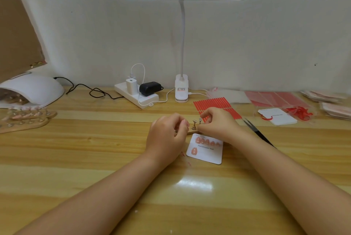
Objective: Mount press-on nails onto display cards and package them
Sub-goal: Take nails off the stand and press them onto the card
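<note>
A white display card (206,154) lies on the wooden desk, with several pink press-on nails (207,141) in its top row and one more below at the left (194,151). Just behind the card is a narrow wooden nail stand (192,133) with small metal pegs (194,125). My left hand (167,136) has its fingers curled round the stand's left end. My right hand (216,123) pinches the top of the right peg between thumb and forefinger. Whatever sits on that peg is too small to make out.
Red adhesive strips (214,102) lie behind my right hand, black tweezers (256,133) to its right. Further right are a second white card (279,117) with red ribbon, and clear bags (334,107). A lamp base (181,90), power strip (136,97), nail dryer (32,90) and loaded stands (24,119) stand behind and left.
</note>
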The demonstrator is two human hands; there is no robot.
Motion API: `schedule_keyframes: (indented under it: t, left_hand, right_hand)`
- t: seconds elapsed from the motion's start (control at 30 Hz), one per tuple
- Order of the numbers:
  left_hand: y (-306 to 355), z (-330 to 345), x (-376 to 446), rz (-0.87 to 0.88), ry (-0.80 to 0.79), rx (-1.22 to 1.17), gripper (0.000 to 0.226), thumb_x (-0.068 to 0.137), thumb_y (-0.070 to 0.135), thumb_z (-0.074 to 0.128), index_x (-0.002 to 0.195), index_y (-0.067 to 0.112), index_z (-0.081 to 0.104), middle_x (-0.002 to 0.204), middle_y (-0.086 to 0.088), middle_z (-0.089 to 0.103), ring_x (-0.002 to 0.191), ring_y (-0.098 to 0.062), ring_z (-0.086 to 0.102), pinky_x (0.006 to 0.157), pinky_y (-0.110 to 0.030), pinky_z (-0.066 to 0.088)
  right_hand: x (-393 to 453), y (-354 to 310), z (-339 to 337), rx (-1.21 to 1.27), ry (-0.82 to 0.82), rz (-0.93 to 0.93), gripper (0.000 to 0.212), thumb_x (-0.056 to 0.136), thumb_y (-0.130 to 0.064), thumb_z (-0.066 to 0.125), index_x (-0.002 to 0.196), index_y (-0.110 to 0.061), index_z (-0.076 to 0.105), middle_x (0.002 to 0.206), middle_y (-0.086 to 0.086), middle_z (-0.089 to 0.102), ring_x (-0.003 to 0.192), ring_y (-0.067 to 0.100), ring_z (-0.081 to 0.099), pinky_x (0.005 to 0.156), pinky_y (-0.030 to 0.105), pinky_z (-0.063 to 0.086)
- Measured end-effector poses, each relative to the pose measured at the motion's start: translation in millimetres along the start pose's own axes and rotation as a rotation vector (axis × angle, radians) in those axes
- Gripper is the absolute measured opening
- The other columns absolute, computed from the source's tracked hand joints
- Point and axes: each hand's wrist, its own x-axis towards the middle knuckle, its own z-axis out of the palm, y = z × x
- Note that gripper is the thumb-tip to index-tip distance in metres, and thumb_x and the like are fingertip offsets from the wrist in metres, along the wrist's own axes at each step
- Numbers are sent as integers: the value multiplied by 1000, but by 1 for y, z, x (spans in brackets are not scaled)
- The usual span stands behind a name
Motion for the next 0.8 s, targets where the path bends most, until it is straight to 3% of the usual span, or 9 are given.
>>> schedule_keyframes:
  t: [0.13, 0.23, 0.37, 0.43, 0.5, 0.6, 0.8]
  left_hand:
    - [1, 1, 0, 3, -10, -3, 19, 95, 25, 51, 83, 20, 65, 77, 8, 64, 77, -11, 56, 77, -37, 45]
    - [3, 0, 0, 30, 18, 10, 16, 94, 26, 56, 88, 23, 71, 79, 10, 68, 78, -12, 57, 80, -38, 43]
    - [6, -1, -2, 104, 41, 71, 15, 93, 26, 59, 95, 21, 73, 83, 7, 71, 79, -16, 60, 80, -38, 41]
    - [9, -2, -5, 154, 38, 110, 20, 91, 29, 56, 95, 20, 74, 85, 6, 72, 79, -18, 61, 77, -37, 41]
    - [12, -3, -6, 187, 23, 138, 24, 87, 30, 54, 94, 19, 74, 86, 7, 72, 78, -17, 62, 74, -36, 41]
    - [13, -4, -8, 205, 16, 160, 24, 87, 30, 54, 94, 18, 74, 87, 6, 72, 78, -18, 62, 73, -37, 42]
    - [8, -1, -6, 170, -3, 169, 16, 92, 21, 60, 103, 16, 71, 96, 4, 71, 83, -14, 61, 78, -29, 36]
  right_hand:
    - [-14, 4, -19, -24, 10, 23, 25, 80, -36, 67, 98, -24, 55, 88, -11, 52, 80, 8, 54, 56, 23, 39]
    - [-28, 6, -33, -25, 13, -19, 13, 81, -33, 65, 85, -22, 62, 83, -10, 59, 78, 9, 56, 59, 25, 43]
    - [-56, 9, -32, 189, 42, -119, 14, 87, -33, 64, 78, -23, 67, 71, -12, 60, 62, -3, 52, 54, 12, 37]
    - [-68, 15, -24, 136, 130, -208, 15, 87, -38, 62, 84, -24, 67, 75, -12, 58, 68, -5, 49, 60, 11, 38]
    - [-75, 21, -17, -16, 167, -271, 27, 84, -47, 62, 99, -25, 65, 93, -12, 56, 86, -2, 47, 76, 15, 37]
    - [-76, 27, -12, -114, 18, -209, 65, 72, -67, 62, 125, -29, 54, 117, -13, 44, 114, 5, 34, 93, 24, 30]
    - [-69, 30, -14, -208, -175, -146, 97, 54, -81, 65, 138, -36, 42, 132, -15, 29, 128, 7, 19, 107, 34, 22]
